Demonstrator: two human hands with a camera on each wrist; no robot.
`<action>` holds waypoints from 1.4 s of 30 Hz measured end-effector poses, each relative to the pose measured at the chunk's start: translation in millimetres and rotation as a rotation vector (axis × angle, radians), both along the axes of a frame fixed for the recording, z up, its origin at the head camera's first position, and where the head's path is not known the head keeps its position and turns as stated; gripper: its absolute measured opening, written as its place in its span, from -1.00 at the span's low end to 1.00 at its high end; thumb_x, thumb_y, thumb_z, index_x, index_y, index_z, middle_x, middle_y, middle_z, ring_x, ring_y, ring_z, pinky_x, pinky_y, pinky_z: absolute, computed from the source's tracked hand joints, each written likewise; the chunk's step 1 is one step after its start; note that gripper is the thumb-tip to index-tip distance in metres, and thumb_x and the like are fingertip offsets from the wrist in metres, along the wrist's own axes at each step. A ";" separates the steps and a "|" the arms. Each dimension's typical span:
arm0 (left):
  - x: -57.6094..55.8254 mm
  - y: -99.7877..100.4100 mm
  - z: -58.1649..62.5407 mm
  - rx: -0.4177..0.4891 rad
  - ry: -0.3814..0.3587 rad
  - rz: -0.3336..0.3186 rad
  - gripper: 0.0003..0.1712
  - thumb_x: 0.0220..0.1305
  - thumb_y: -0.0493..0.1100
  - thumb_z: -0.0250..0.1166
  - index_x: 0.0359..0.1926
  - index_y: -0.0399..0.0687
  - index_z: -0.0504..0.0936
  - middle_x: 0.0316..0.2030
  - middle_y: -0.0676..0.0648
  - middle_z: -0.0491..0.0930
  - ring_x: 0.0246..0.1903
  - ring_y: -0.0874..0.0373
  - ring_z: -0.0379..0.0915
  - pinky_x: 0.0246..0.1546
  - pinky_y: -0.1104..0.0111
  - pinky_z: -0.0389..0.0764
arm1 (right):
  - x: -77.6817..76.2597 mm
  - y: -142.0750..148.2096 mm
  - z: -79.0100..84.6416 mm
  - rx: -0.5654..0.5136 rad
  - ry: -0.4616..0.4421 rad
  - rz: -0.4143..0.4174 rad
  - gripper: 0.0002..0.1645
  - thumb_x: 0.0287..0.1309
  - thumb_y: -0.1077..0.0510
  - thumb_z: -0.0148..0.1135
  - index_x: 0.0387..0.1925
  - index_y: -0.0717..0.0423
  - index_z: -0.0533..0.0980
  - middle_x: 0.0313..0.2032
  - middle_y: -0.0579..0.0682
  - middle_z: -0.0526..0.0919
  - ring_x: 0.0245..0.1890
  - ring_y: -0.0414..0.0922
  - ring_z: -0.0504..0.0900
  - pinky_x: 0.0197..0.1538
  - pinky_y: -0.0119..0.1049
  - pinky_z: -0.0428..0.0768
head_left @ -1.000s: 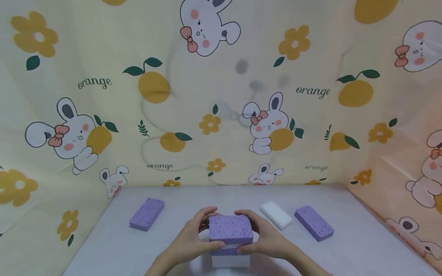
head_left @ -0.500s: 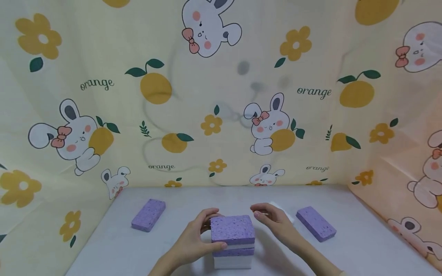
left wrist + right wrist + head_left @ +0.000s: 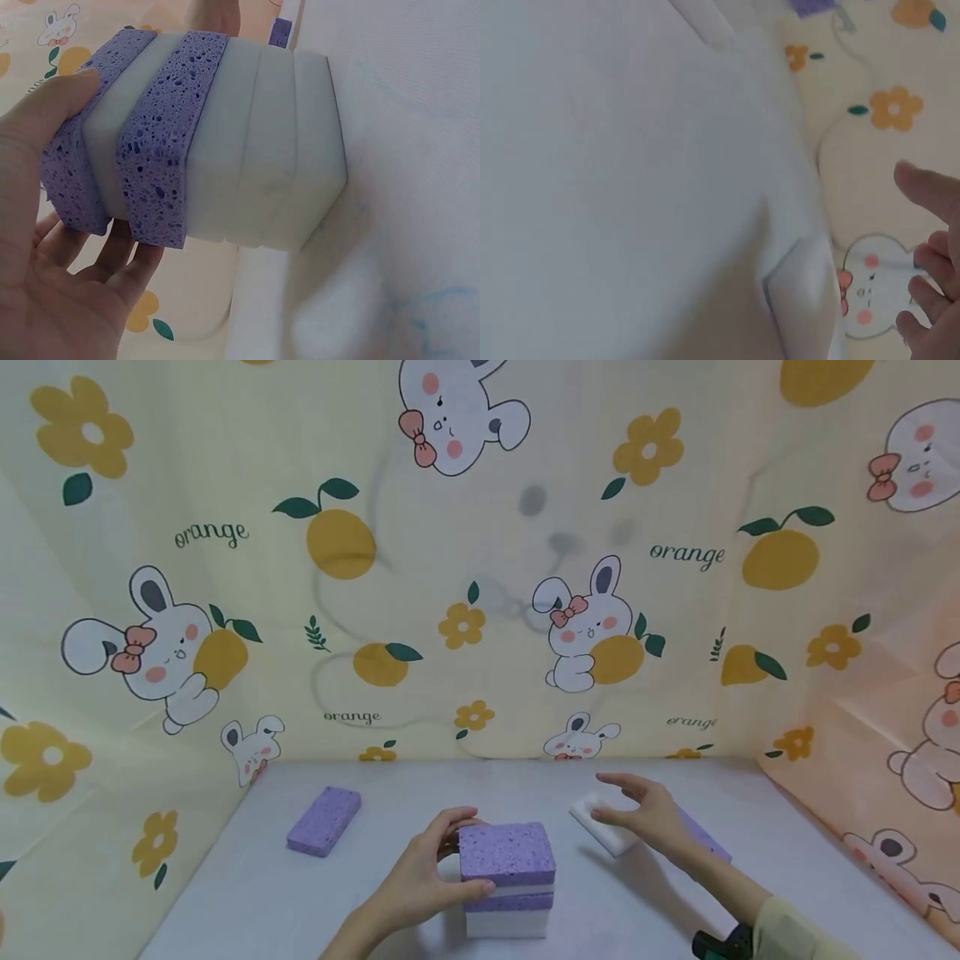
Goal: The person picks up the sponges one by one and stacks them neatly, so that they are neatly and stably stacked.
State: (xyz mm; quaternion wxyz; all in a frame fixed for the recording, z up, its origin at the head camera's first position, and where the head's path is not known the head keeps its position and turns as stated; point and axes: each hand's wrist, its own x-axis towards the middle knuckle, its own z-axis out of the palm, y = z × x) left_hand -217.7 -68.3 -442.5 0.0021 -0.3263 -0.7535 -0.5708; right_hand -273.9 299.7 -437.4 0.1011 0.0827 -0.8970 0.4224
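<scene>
A stack of sponges [image 3: 507, 852] stands on the table, purple and white layers mixed, with a purple one on top. My left hand [image 3: 423, 881] grips its upper part, the thumb on the near side and the fingers behind. In the left wrist view, several white blocks [image 3: 262, 142] form the bottom below the lower purple sponge [image 3: 169, 142]. Off to the right, my right hand [image 3: 648, 814] hovers over a loose white sponge [image 3: 611, 839], thumb and fingers spread apart with nothing between them. That white sponge [image 3: 802, 300] lies near the hand in the right wrist view.
One purple sponge [image 3: 324, 821] lies at the left of the white table [image 3: 247, 893]. Another purple sponge [image 3: 703, 837] at the right is partly hidden by my right hand and forearm. A curtain [image 3: 480, 568] with rabbits and oranges encloses the back and sides.
My right hand has let go of the stack and moved right, to above the loose white sponge. The left hand keeps its grip on the stack, which stays in place.
</scene>
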 end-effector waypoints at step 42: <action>-2.2 -1.1 0.4 -0.012 -0.026 0.009 -0.06 0.00 0.03 0.57 0.36 0.06 0.28 0.17 0.12 0.51 0.12 0.17 0.45 0.20 0.27 0.43 | 5.9 21.6 -39.1 -0.073 -0.153 -0.021 0.03 -0.30 0.05 0.66 0.27 0.27 0.41 0.23 0.25 0.46 0.17 0.17 0.47 0.16 -0.03 0.44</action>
